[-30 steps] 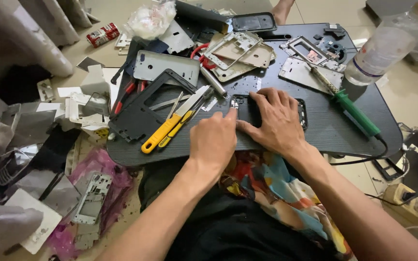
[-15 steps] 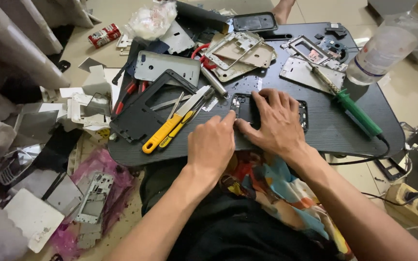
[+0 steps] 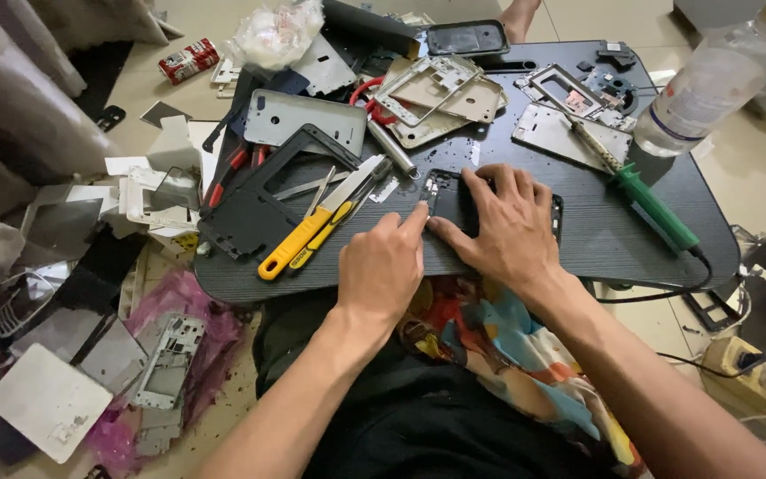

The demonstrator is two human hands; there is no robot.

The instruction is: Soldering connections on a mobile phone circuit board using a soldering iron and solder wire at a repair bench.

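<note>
Head: right hand (image 3: 507, 226) flat on phone (image 3: 450, 197); left hand (image 3: 383, 266) fingertip touching.

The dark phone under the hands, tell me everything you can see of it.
The dark phone is a flat black slab with rounded corners, lying flat on the black lap table near its front edge. Small holes or a lens show near its upper left corner. The right hand is spread over most of it, palm down, so its middle is hidden. The left hand touches its left edge with the index fingertip. Its right edge shows past the right hand's fingers.
</note>
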